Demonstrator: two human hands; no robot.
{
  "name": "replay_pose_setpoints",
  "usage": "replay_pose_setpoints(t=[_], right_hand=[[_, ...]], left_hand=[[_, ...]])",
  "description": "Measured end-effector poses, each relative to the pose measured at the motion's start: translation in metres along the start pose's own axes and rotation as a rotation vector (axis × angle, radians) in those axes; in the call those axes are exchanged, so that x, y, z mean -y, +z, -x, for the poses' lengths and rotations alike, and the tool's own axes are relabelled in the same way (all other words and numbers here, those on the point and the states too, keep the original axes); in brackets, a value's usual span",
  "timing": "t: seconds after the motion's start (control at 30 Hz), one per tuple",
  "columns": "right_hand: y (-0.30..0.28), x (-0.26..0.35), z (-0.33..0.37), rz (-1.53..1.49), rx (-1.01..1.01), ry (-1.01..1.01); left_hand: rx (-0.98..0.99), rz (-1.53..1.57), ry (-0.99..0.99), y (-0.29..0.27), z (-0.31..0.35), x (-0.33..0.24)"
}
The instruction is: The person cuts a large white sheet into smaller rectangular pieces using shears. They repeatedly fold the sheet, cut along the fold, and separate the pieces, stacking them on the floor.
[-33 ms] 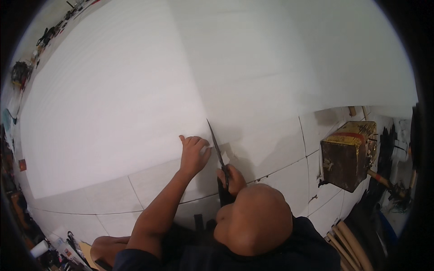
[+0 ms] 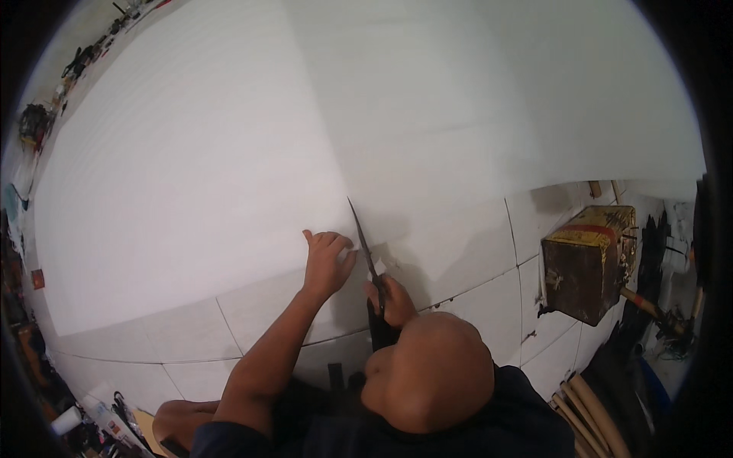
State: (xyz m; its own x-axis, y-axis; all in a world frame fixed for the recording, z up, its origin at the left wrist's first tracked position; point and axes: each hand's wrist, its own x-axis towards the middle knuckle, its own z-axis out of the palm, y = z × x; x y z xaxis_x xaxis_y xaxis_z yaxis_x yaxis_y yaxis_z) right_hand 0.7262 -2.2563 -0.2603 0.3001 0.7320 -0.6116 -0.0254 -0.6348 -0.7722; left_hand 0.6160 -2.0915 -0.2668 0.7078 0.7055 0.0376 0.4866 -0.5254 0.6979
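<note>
A large white sheet (image 2: 191,175), paper or thin fabric, spreads over the tiled floor in front of me. My left hand (image 2: 328,256) is at its near edge, with thumb and forefinger pinched on the sheet beside the cut and the little finger sticking out. My right hand (image 2: 395,300) grips long dark scissors (image 2: 363,243) by the handles. Their blades point away from me and slightly left, lying at the sheet with the tip past its near edge. A small flap of the sheet (image 2: 379,267) stands up just right of the blades.
A worn brown and yellow box-shaped can (image 2: 584,263) stands on the floor at right, with a wooden-handled tool (image 2: 640,301) beside it. Cardboard tubes and dark rolls (image 2: 588,412) lie at lower right. Assorted clutter (image 2: 34,126) lines the left side.
The scissors and my right hand have shifted very slightly forward and left. My left hand stays at practically the same spot.
</note>
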Motion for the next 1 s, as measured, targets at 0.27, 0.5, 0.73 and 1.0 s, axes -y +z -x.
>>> replay_pose_setpoints(t=[0.27,0.5,0.73,1.0], right_hand=[[0.009,0.02,-0.056,0.043,-0.101,-0.156],[0.003,0.019,-0.087,-0.068,-0.075,-0.178],[0.0,0.072,-0.111,0.131,-0.12,-0.116],[-0.005,0.127,-0.151,-0.007,-0.065,-0.026]], left_hand=[[0.064,0.102,-0.013,-0.009,0.002,0.008],[0.098,0.116,0.037,-0.009,0.003,0.008],[0.155,0.125,0.031,-0.017,0.005,0.01],[0.168,0.096,0.026,-0.015,0.005,0.013]])
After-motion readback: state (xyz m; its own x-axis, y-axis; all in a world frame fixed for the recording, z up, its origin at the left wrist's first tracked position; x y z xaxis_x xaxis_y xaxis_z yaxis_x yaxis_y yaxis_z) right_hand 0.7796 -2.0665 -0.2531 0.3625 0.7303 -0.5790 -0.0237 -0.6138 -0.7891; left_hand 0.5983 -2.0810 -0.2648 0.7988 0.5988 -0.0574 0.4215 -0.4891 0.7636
